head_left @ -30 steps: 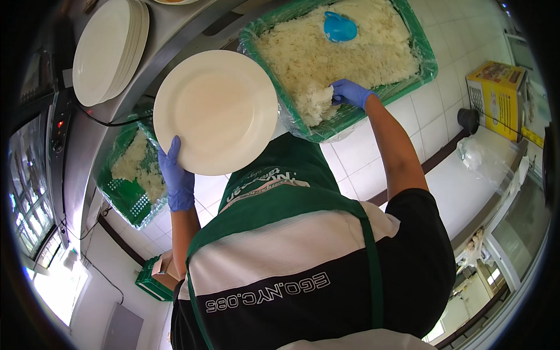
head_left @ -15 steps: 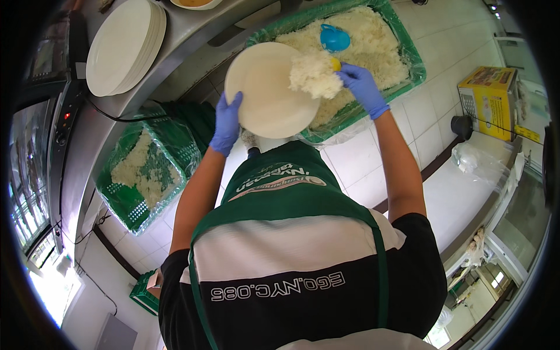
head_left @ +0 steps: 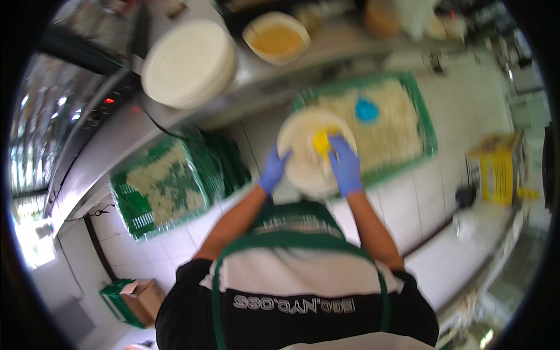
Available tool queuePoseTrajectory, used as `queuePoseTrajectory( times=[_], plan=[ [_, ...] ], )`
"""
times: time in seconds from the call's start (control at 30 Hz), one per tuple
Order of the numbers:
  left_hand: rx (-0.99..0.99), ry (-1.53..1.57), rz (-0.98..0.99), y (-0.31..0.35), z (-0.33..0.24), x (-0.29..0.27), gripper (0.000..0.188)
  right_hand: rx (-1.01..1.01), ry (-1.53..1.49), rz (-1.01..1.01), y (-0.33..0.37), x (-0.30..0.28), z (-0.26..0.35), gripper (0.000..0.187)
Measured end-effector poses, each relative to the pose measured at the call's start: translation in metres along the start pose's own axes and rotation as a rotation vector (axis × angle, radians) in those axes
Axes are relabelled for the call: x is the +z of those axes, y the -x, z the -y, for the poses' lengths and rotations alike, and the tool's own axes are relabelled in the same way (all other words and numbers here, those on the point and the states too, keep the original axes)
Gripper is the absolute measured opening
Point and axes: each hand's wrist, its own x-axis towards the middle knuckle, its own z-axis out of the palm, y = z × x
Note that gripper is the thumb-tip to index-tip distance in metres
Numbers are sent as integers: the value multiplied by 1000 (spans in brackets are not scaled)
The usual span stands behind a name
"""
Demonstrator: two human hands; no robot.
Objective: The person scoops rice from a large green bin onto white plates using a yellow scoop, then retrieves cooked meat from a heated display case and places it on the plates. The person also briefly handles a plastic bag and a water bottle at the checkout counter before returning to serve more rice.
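My left hand (head_left: 274, 171), in a blue glove, grips the left rim of a round white plate (head_left: 306, 181). Over that plate my right hand (head_left: 346, 166), gloved the same way, holds a yellow scoop (head_left: 322, 140). Blur and the hand hide how much rice lies under the scoop. Just beyond, a green crate (head_left: 430, 131) lined with clear plastic is filled with cooked white rice (head_left: 391, 131). A blue cup-like scoop (head_left: 367, 109) rests on that rice.
Along the far side runs a steel counter (head_left: 248, 81) bearing a plate stack (head_left: 186, 64) and a bowl (head_left: 274, 57) of orange-brown liquid. Another green crate (head_left: 201, 175) with rice stands at left. A yellow box (head_left: 496, 169) sits at right, a cardboard box (head_left: 144, 297) lower left.
The yellow scoop, earlier beside the plate's right edge with a clump of rice, is now over the plate's middle. Both hands and the plate appear lower and closer together; the view has shifted.
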Motion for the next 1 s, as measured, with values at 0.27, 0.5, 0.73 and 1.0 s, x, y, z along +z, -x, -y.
queuePoseTrajectory(
  times=[0.27,0.5,0.73,1.0],
  plan=[
    [-81,213,72,-16,0,4,49,-25,-167,-33,-27,-15,4,37],
    [-103,352,57,-11,11,11,48,248,193,-79,-7,-11,7,22],
    [-96,446,-18,3,-3,8,45,77,110,-296,15,-26,25,18],
    [-11,503,-45,35,-101,-28,41,295,-31,-697,16,-94,10,18]
  ],
)
